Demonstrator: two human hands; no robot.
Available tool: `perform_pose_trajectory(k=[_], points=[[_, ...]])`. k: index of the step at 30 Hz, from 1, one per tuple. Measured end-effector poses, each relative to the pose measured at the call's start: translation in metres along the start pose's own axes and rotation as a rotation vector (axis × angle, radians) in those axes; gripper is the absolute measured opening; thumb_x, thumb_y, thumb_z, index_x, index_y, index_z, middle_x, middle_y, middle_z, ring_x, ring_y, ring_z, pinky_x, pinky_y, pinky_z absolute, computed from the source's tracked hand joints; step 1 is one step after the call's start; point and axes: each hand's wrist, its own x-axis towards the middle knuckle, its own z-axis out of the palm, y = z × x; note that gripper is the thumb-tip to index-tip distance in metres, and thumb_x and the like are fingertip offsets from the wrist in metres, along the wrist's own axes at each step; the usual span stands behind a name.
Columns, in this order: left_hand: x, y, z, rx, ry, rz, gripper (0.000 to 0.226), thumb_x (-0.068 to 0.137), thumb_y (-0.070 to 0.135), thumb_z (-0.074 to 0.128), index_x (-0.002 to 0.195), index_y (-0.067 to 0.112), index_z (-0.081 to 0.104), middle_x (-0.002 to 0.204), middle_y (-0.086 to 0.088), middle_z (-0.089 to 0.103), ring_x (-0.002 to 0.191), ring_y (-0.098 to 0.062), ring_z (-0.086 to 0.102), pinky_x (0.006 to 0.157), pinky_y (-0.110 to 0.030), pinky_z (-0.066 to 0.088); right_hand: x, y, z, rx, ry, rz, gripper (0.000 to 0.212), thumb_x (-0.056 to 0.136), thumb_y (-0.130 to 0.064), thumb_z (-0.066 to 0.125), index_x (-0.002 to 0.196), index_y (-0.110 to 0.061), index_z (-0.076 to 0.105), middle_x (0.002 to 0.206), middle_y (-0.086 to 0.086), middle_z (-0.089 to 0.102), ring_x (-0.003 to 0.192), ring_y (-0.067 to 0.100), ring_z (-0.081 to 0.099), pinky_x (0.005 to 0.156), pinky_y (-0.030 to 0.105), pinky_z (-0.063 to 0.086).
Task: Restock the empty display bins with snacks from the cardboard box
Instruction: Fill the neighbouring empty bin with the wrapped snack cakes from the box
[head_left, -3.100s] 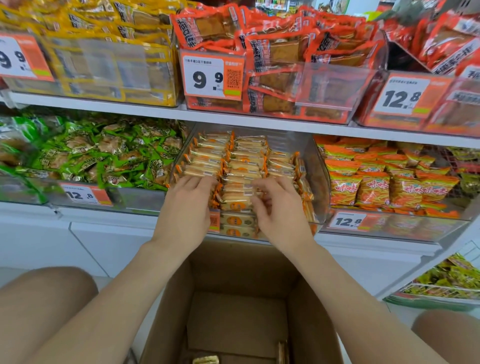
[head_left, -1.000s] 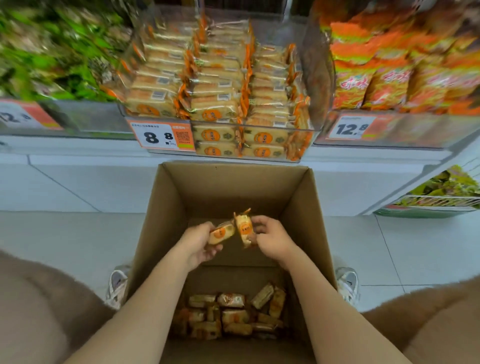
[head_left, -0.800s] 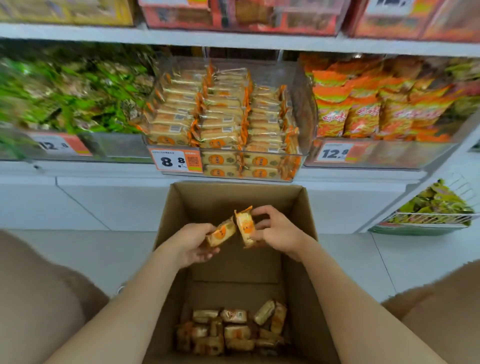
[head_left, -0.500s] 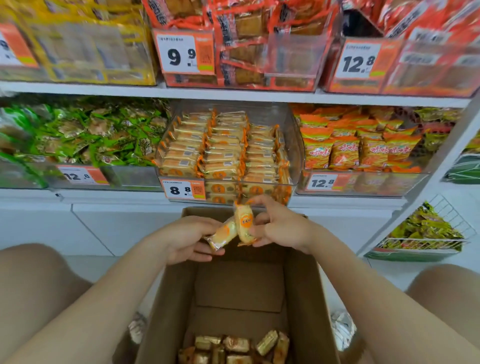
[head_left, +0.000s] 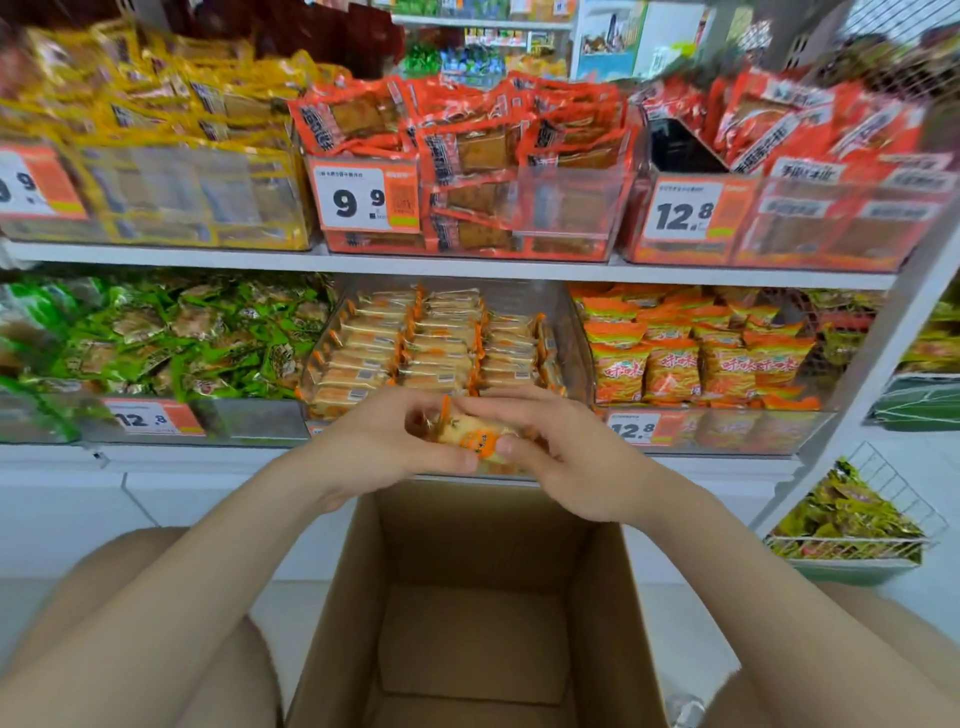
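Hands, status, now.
Left hand: grips the snack.
Right hand: grips the same snack.

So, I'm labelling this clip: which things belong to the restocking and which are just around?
Job: left hand, right hand, snack packets they hold, middle bin, cardboard box.
Around: green snacks, orange bags, red packs, yellow packs, wire basket.

White shelving (head_left: 467, 267) w/ pale, prob. tiled floor (head_left: 680, 654).

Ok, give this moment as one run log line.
left hand, right hand: holding snack packs | at front of middle bin, above cardboard box | not yet placed
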Motion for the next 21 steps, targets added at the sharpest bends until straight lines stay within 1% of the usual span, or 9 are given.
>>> perform_pose_trajectory(k=[2,5,8,11,12,14,16,18,21], points=[[0.01,0.006,-0.003,-0.017,0.026,0.009,0.044,0.081,0.015,0.09,0.119,0.029,0.075,0.114,0.001,0.078,0.109,-0.017,0.072,0.105,-0.049,0.055,0.005,0.006,-0.01,-0.041,0.015,-0.008,0.053,0.109,-0.027,0.054,0.16,-0.035,0.039,0.153,-0.018,0.051,0.135,-0.004,0.045,0.116,0.035,0.041],[0.029,0.013,-0.009,0.052,0.041,0.076,0.041,0.08,0.012,0.089,0.114,0.03,0.075,0.11,0.004,0.078,0.107,-0.013,0.072,0.105,-0.05,0.054,0.014,0.021,-0.024,0.005,0.02,-0.022,0.045,0.109,-0.035,0.056,0.153,-0.028,0.05,0.141,-0.012,0.063,0.13,0.004,0.055,0.108,0.044,0.048],[0.045,0.022,-0.01,0.087,0.044,0.124,0.039,0.078,0.018,0.091,0.112,0.029,0.075,0.106,0.005,0.078,0.103,-0.014,0.073,0.101,-0.051,0.056,0.023,0.03,-0.032,0.193,0.007,0.065,0.05,0.105,-0.035,0.062,0.153,-0.028,0.049,0.135,-0.012,0.065,0.127,0.005,0.06,0.103,0.044,0.054],[0.063,0.025,-0.01,0.022,0.084,0.13,0.04,0.078,0.035,0.09,0.114,0.032,0.074,0.107,0.008,0.077,0.103,-0.011,0.072,0.102,-0.048,0.056,0.034,0.039,-0.036,0.21,0.016,0.089,0.057,0.103,-0.038,0.064,0.155,-0.023,0.045,0.136,-0.012,0.066,0.126,0.002,0.06,0.105,0.037,0.053],[0.071,0.023,-0.011,0.038,0.12,0.147,0.047,0.075,0.044,0.088,0.118,0.035,0.071,0.111,0.01,0.076,0.107,-0.009,0.07,0.103,-0.047,0.055,0.038,0.042,-0.037,0.181,0.016,0.094,0.056,0.103,-0.039,0.064,0.154,-0.022,0.047,0.133,-0.012,0.068,0.122,0.002,0.063,0.102,0.035,0.055],[0.086,0.018,-0.012,0.175,0.192,0.181,0.064,0.072,0.059,0.08,0.131,0.038,0.061,0.125,0.015,0.068,0.116,-0.006,0.065,0.105,-0.039,0.053,0.048,0.051,-0.037,0.048,0.049,0.105,0.043,0.103,-0.036,0.063,0.142,-0.019,0.057,0.117,-0.005,0.072,0.102,0.008,0.067,0.086,0.035,0.056],[0.1,0.012,-0.014,0.431,0.298,0.211,0.063,0.087,0.059,0.068,0.142,0.032,0.054,0.139,0.012,0.058,0.128,-0.009,0.055,0.108,-0.032,0.045,0.063,0.062,-0.033,-0.194,0.146,0.131,0.034,0.102,-0.029,0.061,0.13,-0.01,0.06,0.107,0.005,0.07,0.096,0.017,0.063,0.087,0.038,0.049],[0.116,0.007,-0.016,0.706,0.336,0.209,0.066,0.096,0.057,0.052,0.152,0.023,0.048,0.152,0.0,0.05,0.141,-0.022,0.045,0.116,-0.044,0.039,0.085,0.075,-0.028,-0.513,0.18,0.201,0.035,0.1,-0.029,0.056,0.126,-0.005,0.057,0.11,0.012,0.064,0.105,0.03,0.059,0.099,0.044,0.04],[0.138,-0.004,-0.014,0.898,0.211,0.05,0.084,0.094,0.066,0.033,0.164,0.02,0.026,0.174,-0.007,0.018,0.159,-0.034,0.016,0.127,-0.06,0.019,0.123,0.094,-0.019,-0.861,0.133,0.352,0.037,0.1,-0.03,0.054,0.124,-0.002,0.057,0.116,0.017,0.058,0.112,0.039,0.056,0.104,0.051,0.036]])
